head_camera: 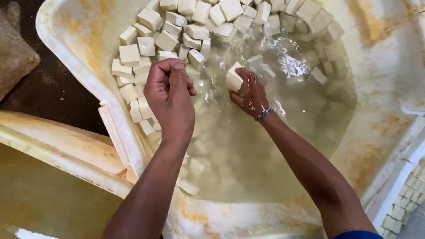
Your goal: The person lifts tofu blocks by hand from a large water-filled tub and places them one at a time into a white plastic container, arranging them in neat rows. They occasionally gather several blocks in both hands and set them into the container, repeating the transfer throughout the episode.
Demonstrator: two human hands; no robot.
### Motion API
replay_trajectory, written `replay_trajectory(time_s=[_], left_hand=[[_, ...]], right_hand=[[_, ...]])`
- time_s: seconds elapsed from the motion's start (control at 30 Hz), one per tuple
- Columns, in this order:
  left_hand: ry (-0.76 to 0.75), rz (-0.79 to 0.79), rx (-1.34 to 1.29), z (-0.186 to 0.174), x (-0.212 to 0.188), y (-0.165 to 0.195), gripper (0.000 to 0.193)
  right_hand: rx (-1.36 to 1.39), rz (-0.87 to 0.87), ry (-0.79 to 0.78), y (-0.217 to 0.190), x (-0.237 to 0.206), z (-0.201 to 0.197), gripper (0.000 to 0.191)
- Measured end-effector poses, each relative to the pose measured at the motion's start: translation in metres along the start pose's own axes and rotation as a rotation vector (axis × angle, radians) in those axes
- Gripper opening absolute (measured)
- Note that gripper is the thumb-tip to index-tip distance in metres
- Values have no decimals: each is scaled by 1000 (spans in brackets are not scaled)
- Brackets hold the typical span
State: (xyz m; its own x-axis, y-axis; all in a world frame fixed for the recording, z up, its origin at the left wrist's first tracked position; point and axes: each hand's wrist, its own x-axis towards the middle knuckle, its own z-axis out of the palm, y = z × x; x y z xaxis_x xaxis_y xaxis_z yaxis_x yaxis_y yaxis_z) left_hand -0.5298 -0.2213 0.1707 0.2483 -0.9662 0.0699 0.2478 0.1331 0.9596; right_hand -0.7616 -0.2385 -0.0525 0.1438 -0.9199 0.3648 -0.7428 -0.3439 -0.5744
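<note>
At the bottom left of the frame lies the rim of a second pale tub (57, 146), with murky yellowish liquid below it. Above it, filling most of the picture, sits a large white plastic tub (88, 40) stained orange-yellow on its walls and holding cloudy water (248, 146). Two bare forearms reach up from the lower edge into this tub. The left hand (170, 95), centre left, is curled shut in a narrow grip above the water; whether it encloses anything cannot be told. The right hand (252, 95), at centre, wears a metal bracelet (264, 113) on the wrist and a ring on one finger. It is wet and closed around one pale white cube (234, 79), held just at the water's surface. Beyond the hands, across the upper left and top of the frame, many similar white cubes (168, 31) lie heaped together, some dry above the waterline, others sunk and blurred under the rippling water at upper right.
</note>
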Motion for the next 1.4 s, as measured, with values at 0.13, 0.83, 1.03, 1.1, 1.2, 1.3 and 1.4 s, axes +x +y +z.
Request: replay_trajectory(time_s=[0.13, 0.83, 1.03, 1.1, 1.2, 1.3, 1.4], left_hand=[[8, -21, 43, 2, -1, 2, 9], [7, -7, 7, 0, 2, 0, 9], [52, 58, -77, -3, 6, -4, 10], [78, 76, -96, -3, 9, -6, 10], [80, 53, -85, -4, 12, -9, 11], [58, 55, -71, -5, 12, -11, 11], [63, 48, -57, -6, 10, -11, 11]], right_hand=[[110, 51, -46, -2, -34, 17, 85], [299, -333, 202, -65, -44, 23, 106], [247, 336, 196, -70, -10, 24, 98], [268, 233, 277, -76, 12, 42, 99], [344, 419, 176, -88, 32, 77, 92], [153, 314, 221, -95, 32, 105, 90], [170, 172, 254, -97, 29, 122, 95]])
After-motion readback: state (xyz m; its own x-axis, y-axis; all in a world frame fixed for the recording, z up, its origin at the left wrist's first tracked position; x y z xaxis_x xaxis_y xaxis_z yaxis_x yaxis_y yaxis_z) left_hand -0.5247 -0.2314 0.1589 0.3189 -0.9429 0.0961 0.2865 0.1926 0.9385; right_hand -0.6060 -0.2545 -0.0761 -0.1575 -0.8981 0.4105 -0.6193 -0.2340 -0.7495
